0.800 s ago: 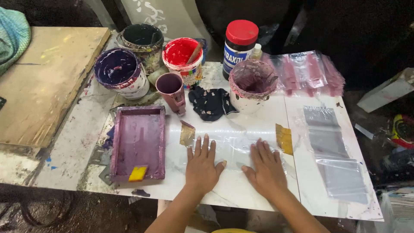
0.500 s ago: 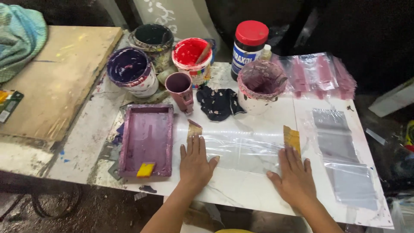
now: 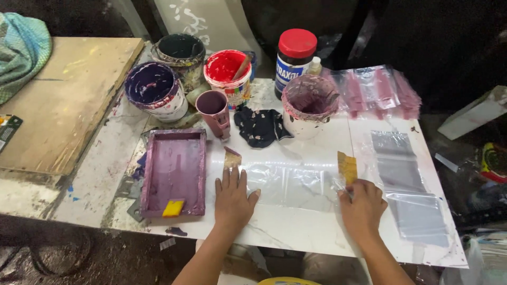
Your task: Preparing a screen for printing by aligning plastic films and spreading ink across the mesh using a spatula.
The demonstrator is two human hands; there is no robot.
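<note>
Take the clear plastic sheet [image 3: 288, 186] in the middle of the white table [image 3: 296, 235] as your marker. Far to its left lies a bare wooden board [image 3: 63, 100], with a teal cloth [image 3: 21, 55] at the board's far corner. Just left of the sheet sits your purple-stained rectangular tray [image 3: 174, 171], a small yellow scraper [image 3: 173, 207] resting at its near end, seemingly parked within reach.

Your left hand [image 3: 232, 198] lies flat and open on the sheet's left edge, fingers spread, pinning it so it likely cannot slide. Behind the sheet stand the paint pots: a purple one [image 3: 156, 89], a dark green one [image 3: 180, 50], a red one [image 3: 227, 71] with a stick in it, a small mauve cup [image 3: 213, 107], then a dark stained rag [image 3: 261, 126] and a white tub smeared purple [image 3: 309, 105], with a red-lidded jar [image 3: 296, 58] beyond.

Your right hand [image 3: 362, 206] is curled at the sheet's right edge, fingers closed on the plastic just below a yellowish tape strip [image 3: 347, 168], apparently pulling it taut. Right of the sheet, more clear bags [image 3: 409, 184] lie in a row.
</note>
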